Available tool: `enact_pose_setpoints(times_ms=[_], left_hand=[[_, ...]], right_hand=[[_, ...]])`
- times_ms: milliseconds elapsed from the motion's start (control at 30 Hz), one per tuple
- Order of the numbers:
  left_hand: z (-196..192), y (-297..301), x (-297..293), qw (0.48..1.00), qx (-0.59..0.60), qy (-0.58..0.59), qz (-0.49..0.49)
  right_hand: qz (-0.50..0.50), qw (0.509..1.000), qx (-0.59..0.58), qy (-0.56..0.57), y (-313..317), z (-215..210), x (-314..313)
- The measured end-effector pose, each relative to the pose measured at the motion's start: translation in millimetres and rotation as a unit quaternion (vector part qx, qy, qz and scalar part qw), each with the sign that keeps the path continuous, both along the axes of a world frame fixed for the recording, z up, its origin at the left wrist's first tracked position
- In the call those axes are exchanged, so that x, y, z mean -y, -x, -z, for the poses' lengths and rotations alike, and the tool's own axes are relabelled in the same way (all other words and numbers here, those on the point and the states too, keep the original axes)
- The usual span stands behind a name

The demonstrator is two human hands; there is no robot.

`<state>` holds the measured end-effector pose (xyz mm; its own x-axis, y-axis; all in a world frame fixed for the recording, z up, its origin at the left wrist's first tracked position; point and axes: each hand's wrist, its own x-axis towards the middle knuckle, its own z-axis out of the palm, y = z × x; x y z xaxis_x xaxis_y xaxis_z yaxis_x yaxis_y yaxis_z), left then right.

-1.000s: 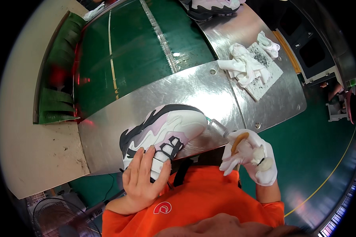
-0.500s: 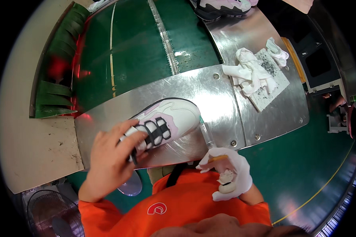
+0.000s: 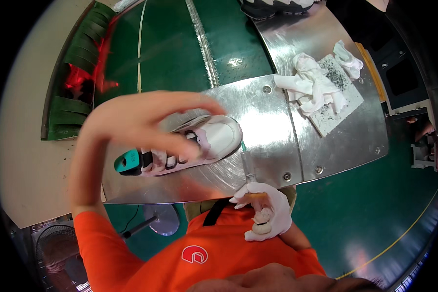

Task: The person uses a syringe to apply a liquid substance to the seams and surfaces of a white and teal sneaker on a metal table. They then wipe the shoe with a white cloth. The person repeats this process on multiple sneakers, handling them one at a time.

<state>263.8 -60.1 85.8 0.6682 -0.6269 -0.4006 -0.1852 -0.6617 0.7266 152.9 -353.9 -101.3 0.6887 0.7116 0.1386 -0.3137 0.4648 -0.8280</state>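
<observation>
Fingers parted, the bare left hand (image 3: pixel 143 119) arches above the shoe (image 3: pixel 215 141); blur hides whether it touches. A teal block (image 3: pixel 128 161) fills the heel end, likely adding weight and keeping the upper stiff. The shoe lies on the metal table (image 3: pixel 272 131), toe to the right; its pale, smooth surface may scuff, so the sides near the heel seem the safest hold. Beside the toe, the syringe (image 3: pixel 248 166) looks light and slick, its thin tip probably fragile; the gloved right hand (image 3: pixel 278 207) curls its fingers around the near end.
</observation>
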Motion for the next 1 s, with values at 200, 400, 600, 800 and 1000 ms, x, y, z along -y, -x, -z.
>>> enact_pose_setpoints(times_ms=[200, 400, 600, 800, 1000], left_hand=[[68.9, -32.9, 30.7, 0.994, -0.07, -0.036, 0.077], [4.2, 16.6, -6.5, 0.992, 0.085, 0.081, -0.055], [-17.7, 93.6, -86.9, 0.907, 0.195, 0.245, -0.281], [20.7, 139.0, -146.7, 0.79, 0.247, 0.371, -0.421], [61.7, 156.8, -176.0, 0.699, 0.283, 0.421, -0.505]], right_hand=[[-0.016, 0.997, 0.001, -0.075, -12.4, -14.3, 5.2], [-0.106, 0.988, 0.038, -0.106, -45.0, -72.6, -3.9], [-0.202, 0.97, 0.127, -0.045, -74.6, -138.0, -87.7], [-0.238, 0.958, 0.144, -0.066, -70.6, -139.7, -166.5], [-0.253, 0.959, 0.127, -0.017, -66.4, -125.1, -202.2]])
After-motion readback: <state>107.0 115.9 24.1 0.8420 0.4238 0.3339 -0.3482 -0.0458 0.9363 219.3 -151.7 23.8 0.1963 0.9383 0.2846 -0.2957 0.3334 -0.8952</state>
